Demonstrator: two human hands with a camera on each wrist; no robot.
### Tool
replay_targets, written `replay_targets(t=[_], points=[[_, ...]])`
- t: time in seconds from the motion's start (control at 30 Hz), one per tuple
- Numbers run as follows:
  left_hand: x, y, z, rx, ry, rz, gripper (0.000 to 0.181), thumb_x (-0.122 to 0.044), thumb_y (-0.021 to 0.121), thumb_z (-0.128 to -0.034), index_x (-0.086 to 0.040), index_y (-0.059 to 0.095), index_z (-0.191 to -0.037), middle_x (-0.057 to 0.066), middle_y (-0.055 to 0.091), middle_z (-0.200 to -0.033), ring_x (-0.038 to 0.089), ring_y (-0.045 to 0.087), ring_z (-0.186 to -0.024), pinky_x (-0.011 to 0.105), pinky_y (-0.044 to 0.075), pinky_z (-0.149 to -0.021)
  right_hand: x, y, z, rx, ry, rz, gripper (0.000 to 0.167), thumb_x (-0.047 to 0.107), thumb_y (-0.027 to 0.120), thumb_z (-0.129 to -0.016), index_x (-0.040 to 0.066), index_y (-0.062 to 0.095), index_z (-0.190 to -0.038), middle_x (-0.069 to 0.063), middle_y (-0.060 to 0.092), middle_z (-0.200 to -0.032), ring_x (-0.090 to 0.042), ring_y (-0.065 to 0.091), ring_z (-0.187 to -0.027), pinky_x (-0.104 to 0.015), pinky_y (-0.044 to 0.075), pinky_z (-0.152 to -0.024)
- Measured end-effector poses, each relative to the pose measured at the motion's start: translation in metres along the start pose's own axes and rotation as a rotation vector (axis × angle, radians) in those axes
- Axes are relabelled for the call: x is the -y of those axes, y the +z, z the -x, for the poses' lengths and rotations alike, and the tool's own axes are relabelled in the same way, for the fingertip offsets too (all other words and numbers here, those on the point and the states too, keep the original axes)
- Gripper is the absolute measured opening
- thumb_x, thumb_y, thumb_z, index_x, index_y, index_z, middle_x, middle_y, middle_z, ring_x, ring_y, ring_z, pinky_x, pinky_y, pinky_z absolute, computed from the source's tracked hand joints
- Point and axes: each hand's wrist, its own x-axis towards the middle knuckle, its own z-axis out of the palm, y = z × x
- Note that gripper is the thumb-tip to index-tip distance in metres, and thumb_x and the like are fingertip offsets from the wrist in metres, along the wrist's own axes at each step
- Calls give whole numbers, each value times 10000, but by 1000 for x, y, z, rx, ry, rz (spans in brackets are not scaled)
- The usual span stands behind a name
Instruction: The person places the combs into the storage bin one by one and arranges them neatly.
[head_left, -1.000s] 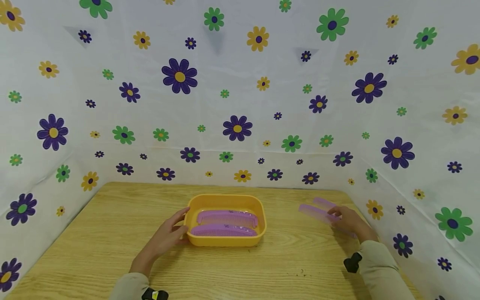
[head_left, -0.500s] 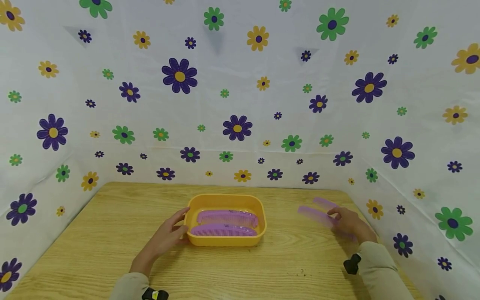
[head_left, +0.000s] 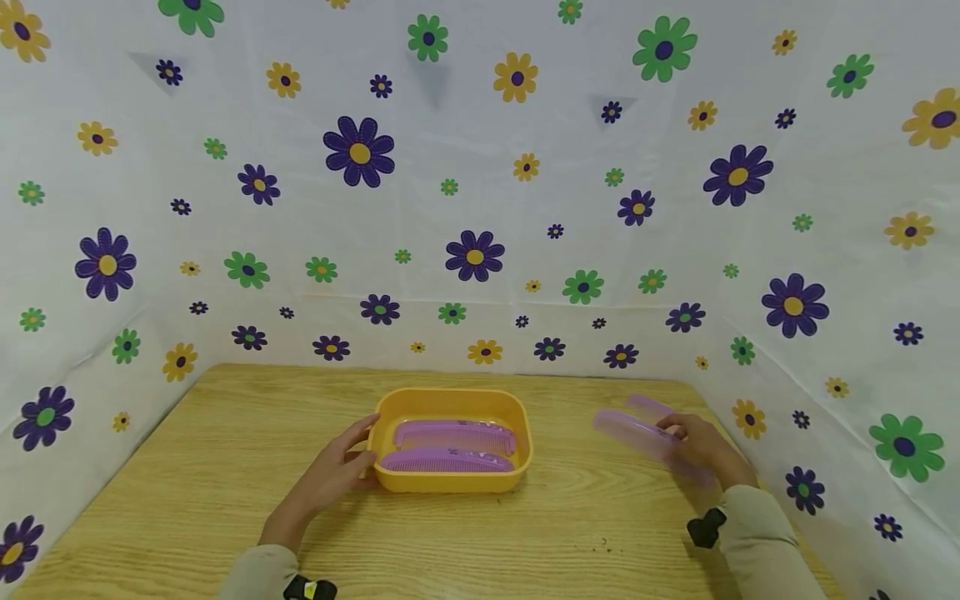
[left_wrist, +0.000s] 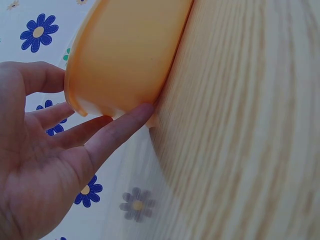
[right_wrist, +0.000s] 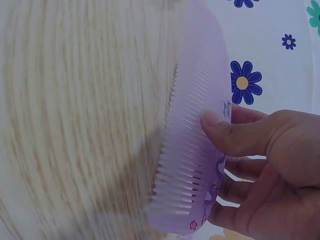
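My right hand point(head_left: 699, 442) pinches a translucent purple comb point(head_left: 630, 427) at the right of the table, thumb on its near face and fingers behind. In the right wrist view the held comb point(right_wrist: 197, 130) shows its teeth towards the wood. Just behind it is another purple comb point(head_left: 647, 406), partly hidden by the hand. A yellow plastic basin point(head_left: 450, 482) stands mid-table with two purple combs inside, one in back point(head_left: 453, 429) and one in front point(head_left: 446, 458). With its fingers fairly straight, my left hand point(head_left: 337, 467) touches the left end of the basin.
The wooden table point(head_left: 420, 546) is bounded at the back and sides by white flowered cloth point(head_left: 570, 150). Small dark specks point(head_left: 606, 546) lie on the wood in front of the right hand. Each wrist wears a black strap device point(head_left: 705, 527).
The comb in my right hand has tilted and risen slightly from the table, its far end shifting a little left. My left hand and the basin have stayed in place.
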Motion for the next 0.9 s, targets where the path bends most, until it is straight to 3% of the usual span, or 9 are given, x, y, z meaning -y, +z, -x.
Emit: replay_targets(t=[0.17, 0.43, 0.53, 0.9], points=[[2, 0, -1, -5, -7, -6, 622, -113, 505, -1053, -105, 271, -1629, 288, 334, -1623, 489, 544, -1359, 474, 635, -908, -1, -3, -1, 23, -60, -15, 386, -131, 501, -860, -86, 628, -1222, -296, 685, -1000, -388, 663, -910, -497, 581, -772], [2, -1, -1, 0, 9, -14, 622, -122, 504, -1054, -102, 269, -1629, 292, 329, -1624, 483, 550, -1354, 463, 639, -902, 11, -4, -6, 4, -153, -56, 332, -103, 545, -896, -83, 636, -1214, -238, 678, -926, -246, 587, -788, -309, 463, -653], [3, 0, -1, -13, -1, -23, 621, -125, 506, -1052, -113, 277, -1629, 280, 339, -1624, 475, 555, -1353, 453, 639, -903, 18, -2, -7, -17, -201, -45, 326, -105, 567, -896, -77, 648, -1210, -239, 684, -950, -219, 565, -782, -282, 446, -646], [5, 0, -4, -27, -21, -30, 618, -122, 497, -1052, -148, 283, -1631, 260, 325, -1638, 472, 546, -1364, 448, 638, -910, 53, -4, -18, 15, -230, -79, 324, -73, 557, -952, -75, 640, -1264, -220, 665, -980, -208, 559, -799, -272, 450, -639]])
